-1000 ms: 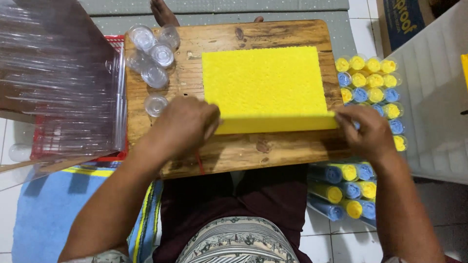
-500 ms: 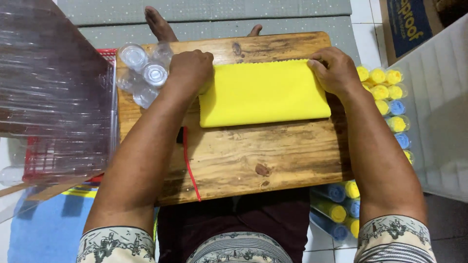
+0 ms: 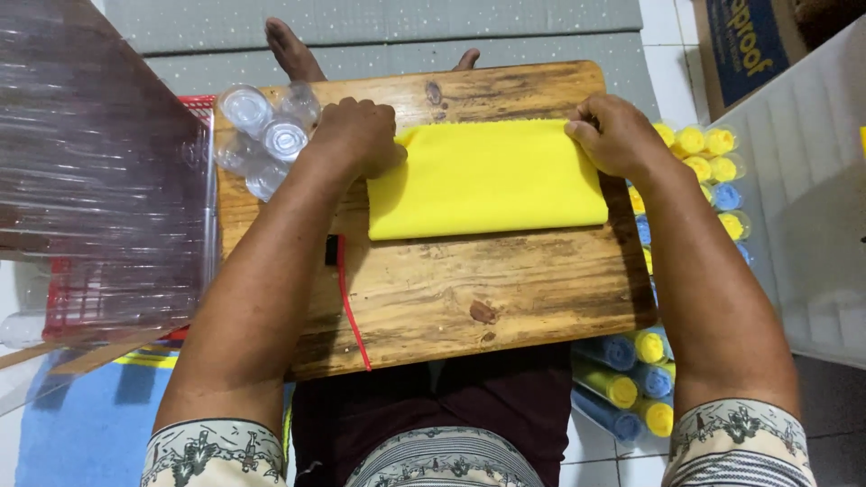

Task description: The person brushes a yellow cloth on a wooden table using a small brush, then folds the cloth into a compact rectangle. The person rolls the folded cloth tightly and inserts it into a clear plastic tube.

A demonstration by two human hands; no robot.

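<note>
A yellow cloth [image 3: 487, 185] lies folded in half on a wooden board [image 3: 469, 289] across my lap. My left hand [image 3: 356, 135] pinches the cloth's far left corner, fingers curled over it. My right hand [image 3: 618, 133] grips the far right corner the same way. Both hands rest at the fold's far edge. A thin red strip with a black end [image 3: 347, 298] lies on the board beside my left forearm.
Several clear plastic tubes [image 3: 262, 126] sit at the board's far left corner. A stack of clear plastic [image 3: 90, 162] rises on the left over a red basket. Tubes with rolled yellow and blue cloths [image 3: 699, 158] stand right, more [image 3: 622, 383] lie lower right. A white panel [image 3: 803, 207] is far right.
Both hands carried the cloth's near edge away from me and laid it on the far edge, folding the cloth in half. The red strip is now uncovered.
</note>
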